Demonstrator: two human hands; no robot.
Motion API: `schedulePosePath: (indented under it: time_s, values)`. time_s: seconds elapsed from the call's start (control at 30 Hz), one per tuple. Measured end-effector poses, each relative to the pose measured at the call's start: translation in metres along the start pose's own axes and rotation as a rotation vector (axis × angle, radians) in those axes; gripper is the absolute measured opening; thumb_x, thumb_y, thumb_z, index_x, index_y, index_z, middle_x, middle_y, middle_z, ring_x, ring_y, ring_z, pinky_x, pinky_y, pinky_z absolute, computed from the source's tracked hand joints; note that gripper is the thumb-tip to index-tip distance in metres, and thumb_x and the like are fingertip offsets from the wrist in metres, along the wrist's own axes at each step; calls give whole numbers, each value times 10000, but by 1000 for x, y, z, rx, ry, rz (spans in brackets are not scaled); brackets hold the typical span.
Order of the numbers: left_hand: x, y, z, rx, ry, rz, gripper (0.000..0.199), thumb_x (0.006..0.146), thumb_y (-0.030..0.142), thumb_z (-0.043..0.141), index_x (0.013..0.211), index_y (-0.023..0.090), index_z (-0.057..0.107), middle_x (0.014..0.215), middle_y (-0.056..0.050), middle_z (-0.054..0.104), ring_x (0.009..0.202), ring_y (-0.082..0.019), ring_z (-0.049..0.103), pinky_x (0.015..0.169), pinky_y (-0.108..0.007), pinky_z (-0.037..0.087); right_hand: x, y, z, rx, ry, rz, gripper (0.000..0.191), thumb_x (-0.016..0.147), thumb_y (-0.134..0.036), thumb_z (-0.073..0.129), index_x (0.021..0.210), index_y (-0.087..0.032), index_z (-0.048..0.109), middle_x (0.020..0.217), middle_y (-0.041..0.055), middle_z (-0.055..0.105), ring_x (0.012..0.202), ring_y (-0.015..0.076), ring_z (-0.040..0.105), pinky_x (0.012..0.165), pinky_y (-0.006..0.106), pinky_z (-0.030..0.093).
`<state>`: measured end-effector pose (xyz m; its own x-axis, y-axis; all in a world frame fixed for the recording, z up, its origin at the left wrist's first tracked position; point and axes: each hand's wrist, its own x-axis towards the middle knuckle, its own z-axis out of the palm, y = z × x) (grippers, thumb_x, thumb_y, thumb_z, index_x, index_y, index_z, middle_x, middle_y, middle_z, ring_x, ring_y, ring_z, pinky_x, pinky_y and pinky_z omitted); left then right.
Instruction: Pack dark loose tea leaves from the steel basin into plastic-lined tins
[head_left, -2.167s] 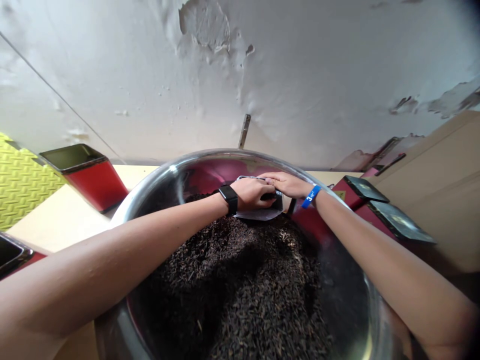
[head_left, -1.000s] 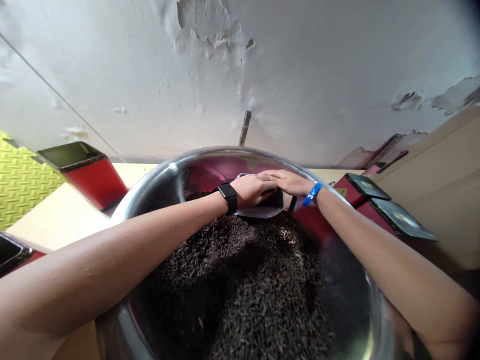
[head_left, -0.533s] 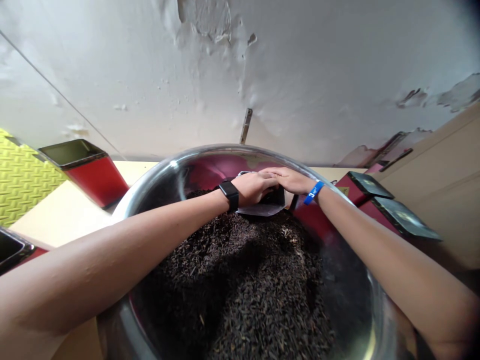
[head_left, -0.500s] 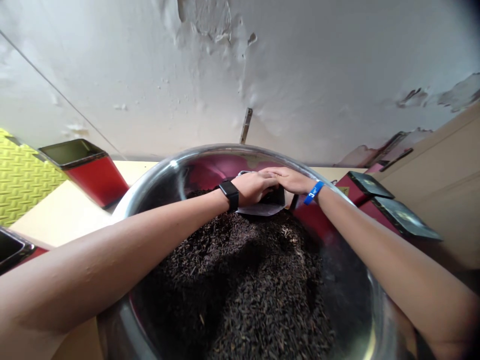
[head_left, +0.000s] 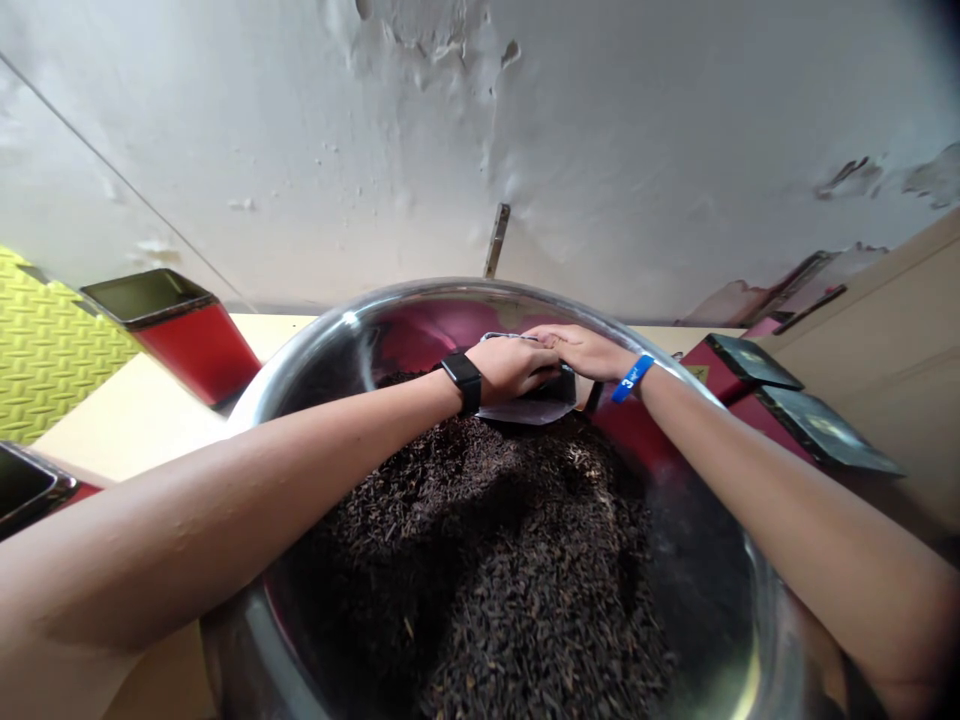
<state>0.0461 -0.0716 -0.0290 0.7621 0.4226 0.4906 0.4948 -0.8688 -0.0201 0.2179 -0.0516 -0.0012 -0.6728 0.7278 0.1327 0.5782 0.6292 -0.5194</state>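
Note:
A large round metal basin holds a heap of dark loose tea leaves. Near its far side, partly sunk behind the heap, is a dark open container with a pale see-through edge. My left hand, below a black watch, is closed over the container's top, palm down. From the right, my right hand, with a blue wristband, meets it there, its fingers closed at the container's upper edge and touching the left fingers. The hands hide much of the container, so its full shape cannot be made out.
An open red tin stands left of the basin, with another open tin at the left edge. Red tins with dark tops are at the right. Behind the cream tabletop rises a peeling wall.
Both hands stay on the container, with almost the same hold. The whole view has shifted slightly, with the basin and tins a little higher and farther right in the picture.

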Motion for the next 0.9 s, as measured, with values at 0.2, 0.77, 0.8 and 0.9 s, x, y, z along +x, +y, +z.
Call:
schedulePosePath:
  time_s: [0.2,0.77,0.8,0.9]
  values:
    - [-1,3,-3,-11,5,-25,255,882,294,335,1002,203,541,1024,-50,594,857,-159,573,706,-281,424,0,3,0,1,1,-24,365,865,-380,328,1088,-210,561,1094,54,581,1047,188,499,949,359,358]
    - [0,2,-2,-5,-23,-54,250,873,277,345,981,178,548,949,-63,614,814,-160,575,682,-277,412,-1,-1,1,-22,7,-1,336,868,-340,325,1078,-226,561,1111,46,579,1060,185,500,948,378,371]
    - [0,1,-2,-2,-17,-46,242,870,282,353,978,181,545,968,-60,610,818,-162,575,677,-275,412,-1,-1,1,-29,7,-2,334,869,-337,325,1077,-228,562,1116,44,578,1064,187,497,948,381,371]
    - [0,1,-1,8,-15,-27,255,870,337,357,959,193,547,991,-52,603,827,-170,574,673,-279,416,-1,-1,1,-48,14,1,326,870,-321,326,1074,-232,565,1121,38,577,1067,188,495,949,386,368]
